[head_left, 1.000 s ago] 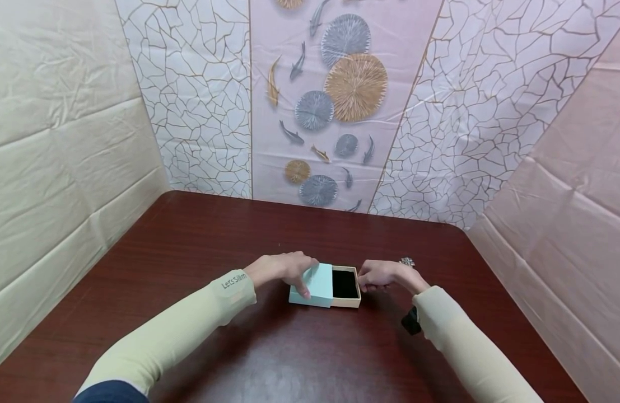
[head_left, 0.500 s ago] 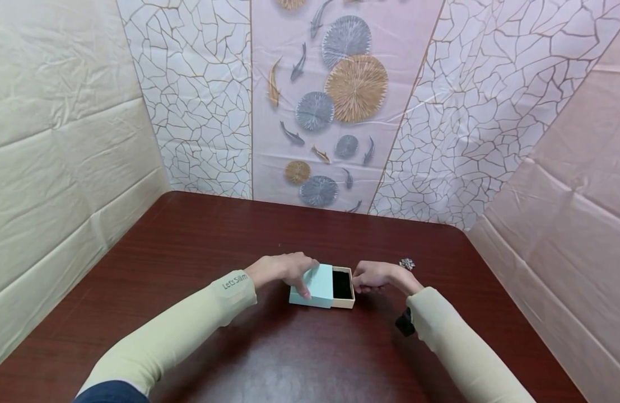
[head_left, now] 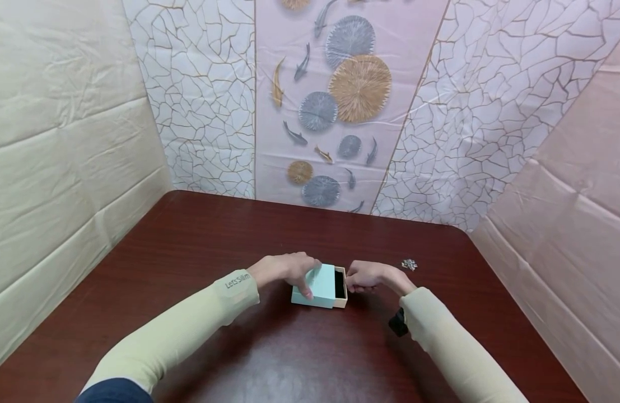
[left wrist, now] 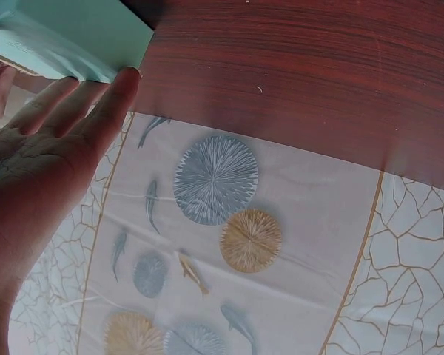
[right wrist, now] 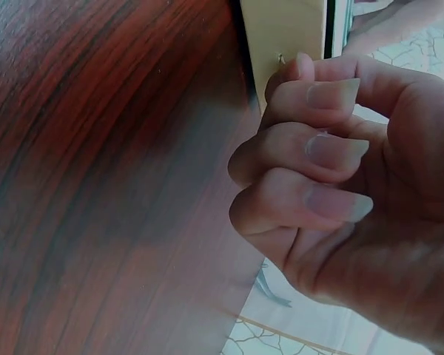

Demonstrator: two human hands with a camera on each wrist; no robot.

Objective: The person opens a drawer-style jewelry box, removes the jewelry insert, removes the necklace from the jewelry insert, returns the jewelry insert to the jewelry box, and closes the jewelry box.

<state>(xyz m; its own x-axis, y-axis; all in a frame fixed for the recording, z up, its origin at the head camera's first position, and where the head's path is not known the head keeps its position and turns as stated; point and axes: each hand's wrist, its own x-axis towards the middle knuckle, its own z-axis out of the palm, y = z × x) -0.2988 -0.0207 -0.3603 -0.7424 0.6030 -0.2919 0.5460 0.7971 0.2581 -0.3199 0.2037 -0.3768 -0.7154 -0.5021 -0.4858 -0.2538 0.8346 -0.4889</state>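
Observation:
A pale blue slide-out box (head_left: 320, 286) lies on the dark red table, its cream drawer (head_left: 341, 304) standing partly out to the right. Black lining (head_left: 339, 285) shows inside the drawer. My left hand (head_left: 288, 268) grips the blue sleeve from above, thumb on the near side; the left wrist view shows its fingers against the far side of the box (left wrist: 81, 37). With curled fingers, my right hand (head_left: 366, 275) presses the drawer's outer end. In the right wrist view, the fingertips (right wrist: 305, 68) meet the drawer end beside a small hole or loop; whether they pinch it is unclear.
A small heap of shiny silvery pieces (head_left: 409, 264) lies on the table beyond the right wrist. Patterned cloth (head_left: 320, 140) hangs behind the table, with cream cloth walls on both sides. Something black (head_left: 398, 322) sits under the right wrist.
The right hand has moved left, and the drawer has slid further into the blue sleeve, leaving a narrower strip of black lining. The left hand keeps its hold on the sleeve.

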